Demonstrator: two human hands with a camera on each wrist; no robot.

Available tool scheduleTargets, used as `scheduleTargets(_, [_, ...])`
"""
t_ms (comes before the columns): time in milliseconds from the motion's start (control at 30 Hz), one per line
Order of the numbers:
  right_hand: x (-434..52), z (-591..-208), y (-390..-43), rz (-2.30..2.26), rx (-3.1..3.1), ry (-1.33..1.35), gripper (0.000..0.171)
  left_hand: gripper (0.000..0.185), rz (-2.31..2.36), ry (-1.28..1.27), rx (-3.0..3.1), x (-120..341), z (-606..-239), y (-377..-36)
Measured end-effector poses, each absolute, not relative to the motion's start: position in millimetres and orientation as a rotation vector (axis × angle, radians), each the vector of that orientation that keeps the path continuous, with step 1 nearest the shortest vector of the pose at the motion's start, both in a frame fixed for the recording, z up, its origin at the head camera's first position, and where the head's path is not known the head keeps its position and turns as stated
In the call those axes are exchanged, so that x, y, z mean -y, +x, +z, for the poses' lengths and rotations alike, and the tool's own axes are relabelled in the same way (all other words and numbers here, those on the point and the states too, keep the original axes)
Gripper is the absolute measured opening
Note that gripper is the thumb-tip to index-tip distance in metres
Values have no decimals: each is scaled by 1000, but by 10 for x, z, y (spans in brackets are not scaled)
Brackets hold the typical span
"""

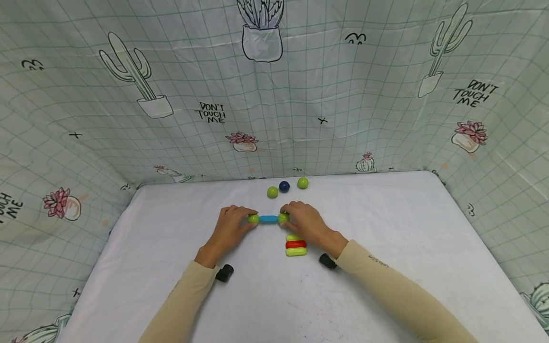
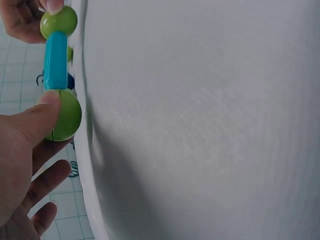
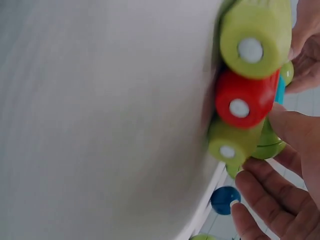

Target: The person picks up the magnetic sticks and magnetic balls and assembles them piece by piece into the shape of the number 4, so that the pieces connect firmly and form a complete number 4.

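Note:
A light blue rod [image 1: 268, 219] lies between two green balls, touching one at each end. Thumb and fingers of my left hand [image 1: 229, 226] pinch the left green ball [image 1: 253, 219]. On the other side, my right hand [image 1: 309, 221] grips the right green ball [image 1: 283, 218] the same way. The left wrist view shows the blue rod [image 2: 55, 61] meeting both balls. Just below the right hand lie a red rod [image 1: 296, 244] and two yellow-green rods [image 1: 296, 252], side by side. White round ends show on these rods in the right wrist view.
Behind the hands sit a dark blue ball [image 1: 284, 186] and two more green balls, one left [image 1: 272, 192] and one right [image 1: 302, 183]. A white cloth covers the table [image 1: 386, 214]. Printed curtain [image 1: 291, 95] hangs around its back and sides. Black devices sit under both wrists.

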State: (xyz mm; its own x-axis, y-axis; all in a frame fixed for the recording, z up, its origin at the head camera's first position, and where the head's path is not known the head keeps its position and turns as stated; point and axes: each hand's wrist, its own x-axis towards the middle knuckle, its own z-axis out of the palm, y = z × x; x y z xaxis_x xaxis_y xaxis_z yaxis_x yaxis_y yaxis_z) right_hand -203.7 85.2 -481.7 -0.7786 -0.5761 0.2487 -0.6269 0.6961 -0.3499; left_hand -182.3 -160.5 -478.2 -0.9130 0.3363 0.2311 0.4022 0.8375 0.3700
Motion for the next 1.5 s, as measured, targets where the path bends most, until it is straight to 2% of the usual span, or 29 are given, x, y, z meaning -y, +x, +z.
scheduleTargets(400, [-734, -4811, -1917, 641, 2835, 982, 31, 35, -715, -607, 2880, 1686, -4850, -1929])
scheduleTargets(667, [-696, -4770, -1813, 720, 2793, 1092, 32, 37, -730, -610, 2814, 1681, -4858, -1959])
scheduleTargets(1000, [-971, -4671, -1736, 717, 2816, 990, 29, 29, -558, -519, 2763, 1410, -4738, -1638])
scheduleTargets(1300, [-1123, -4654, -1651, 659, 2847, 983, 25, 40, -285, -530, 2855, 1096, -4632, -1441])
scheduleTargets(1500, [-1154, -4693, -1617, 631, 2875, 984, 21, 38, -199, -478, 2928, 990, -4657, -1424])
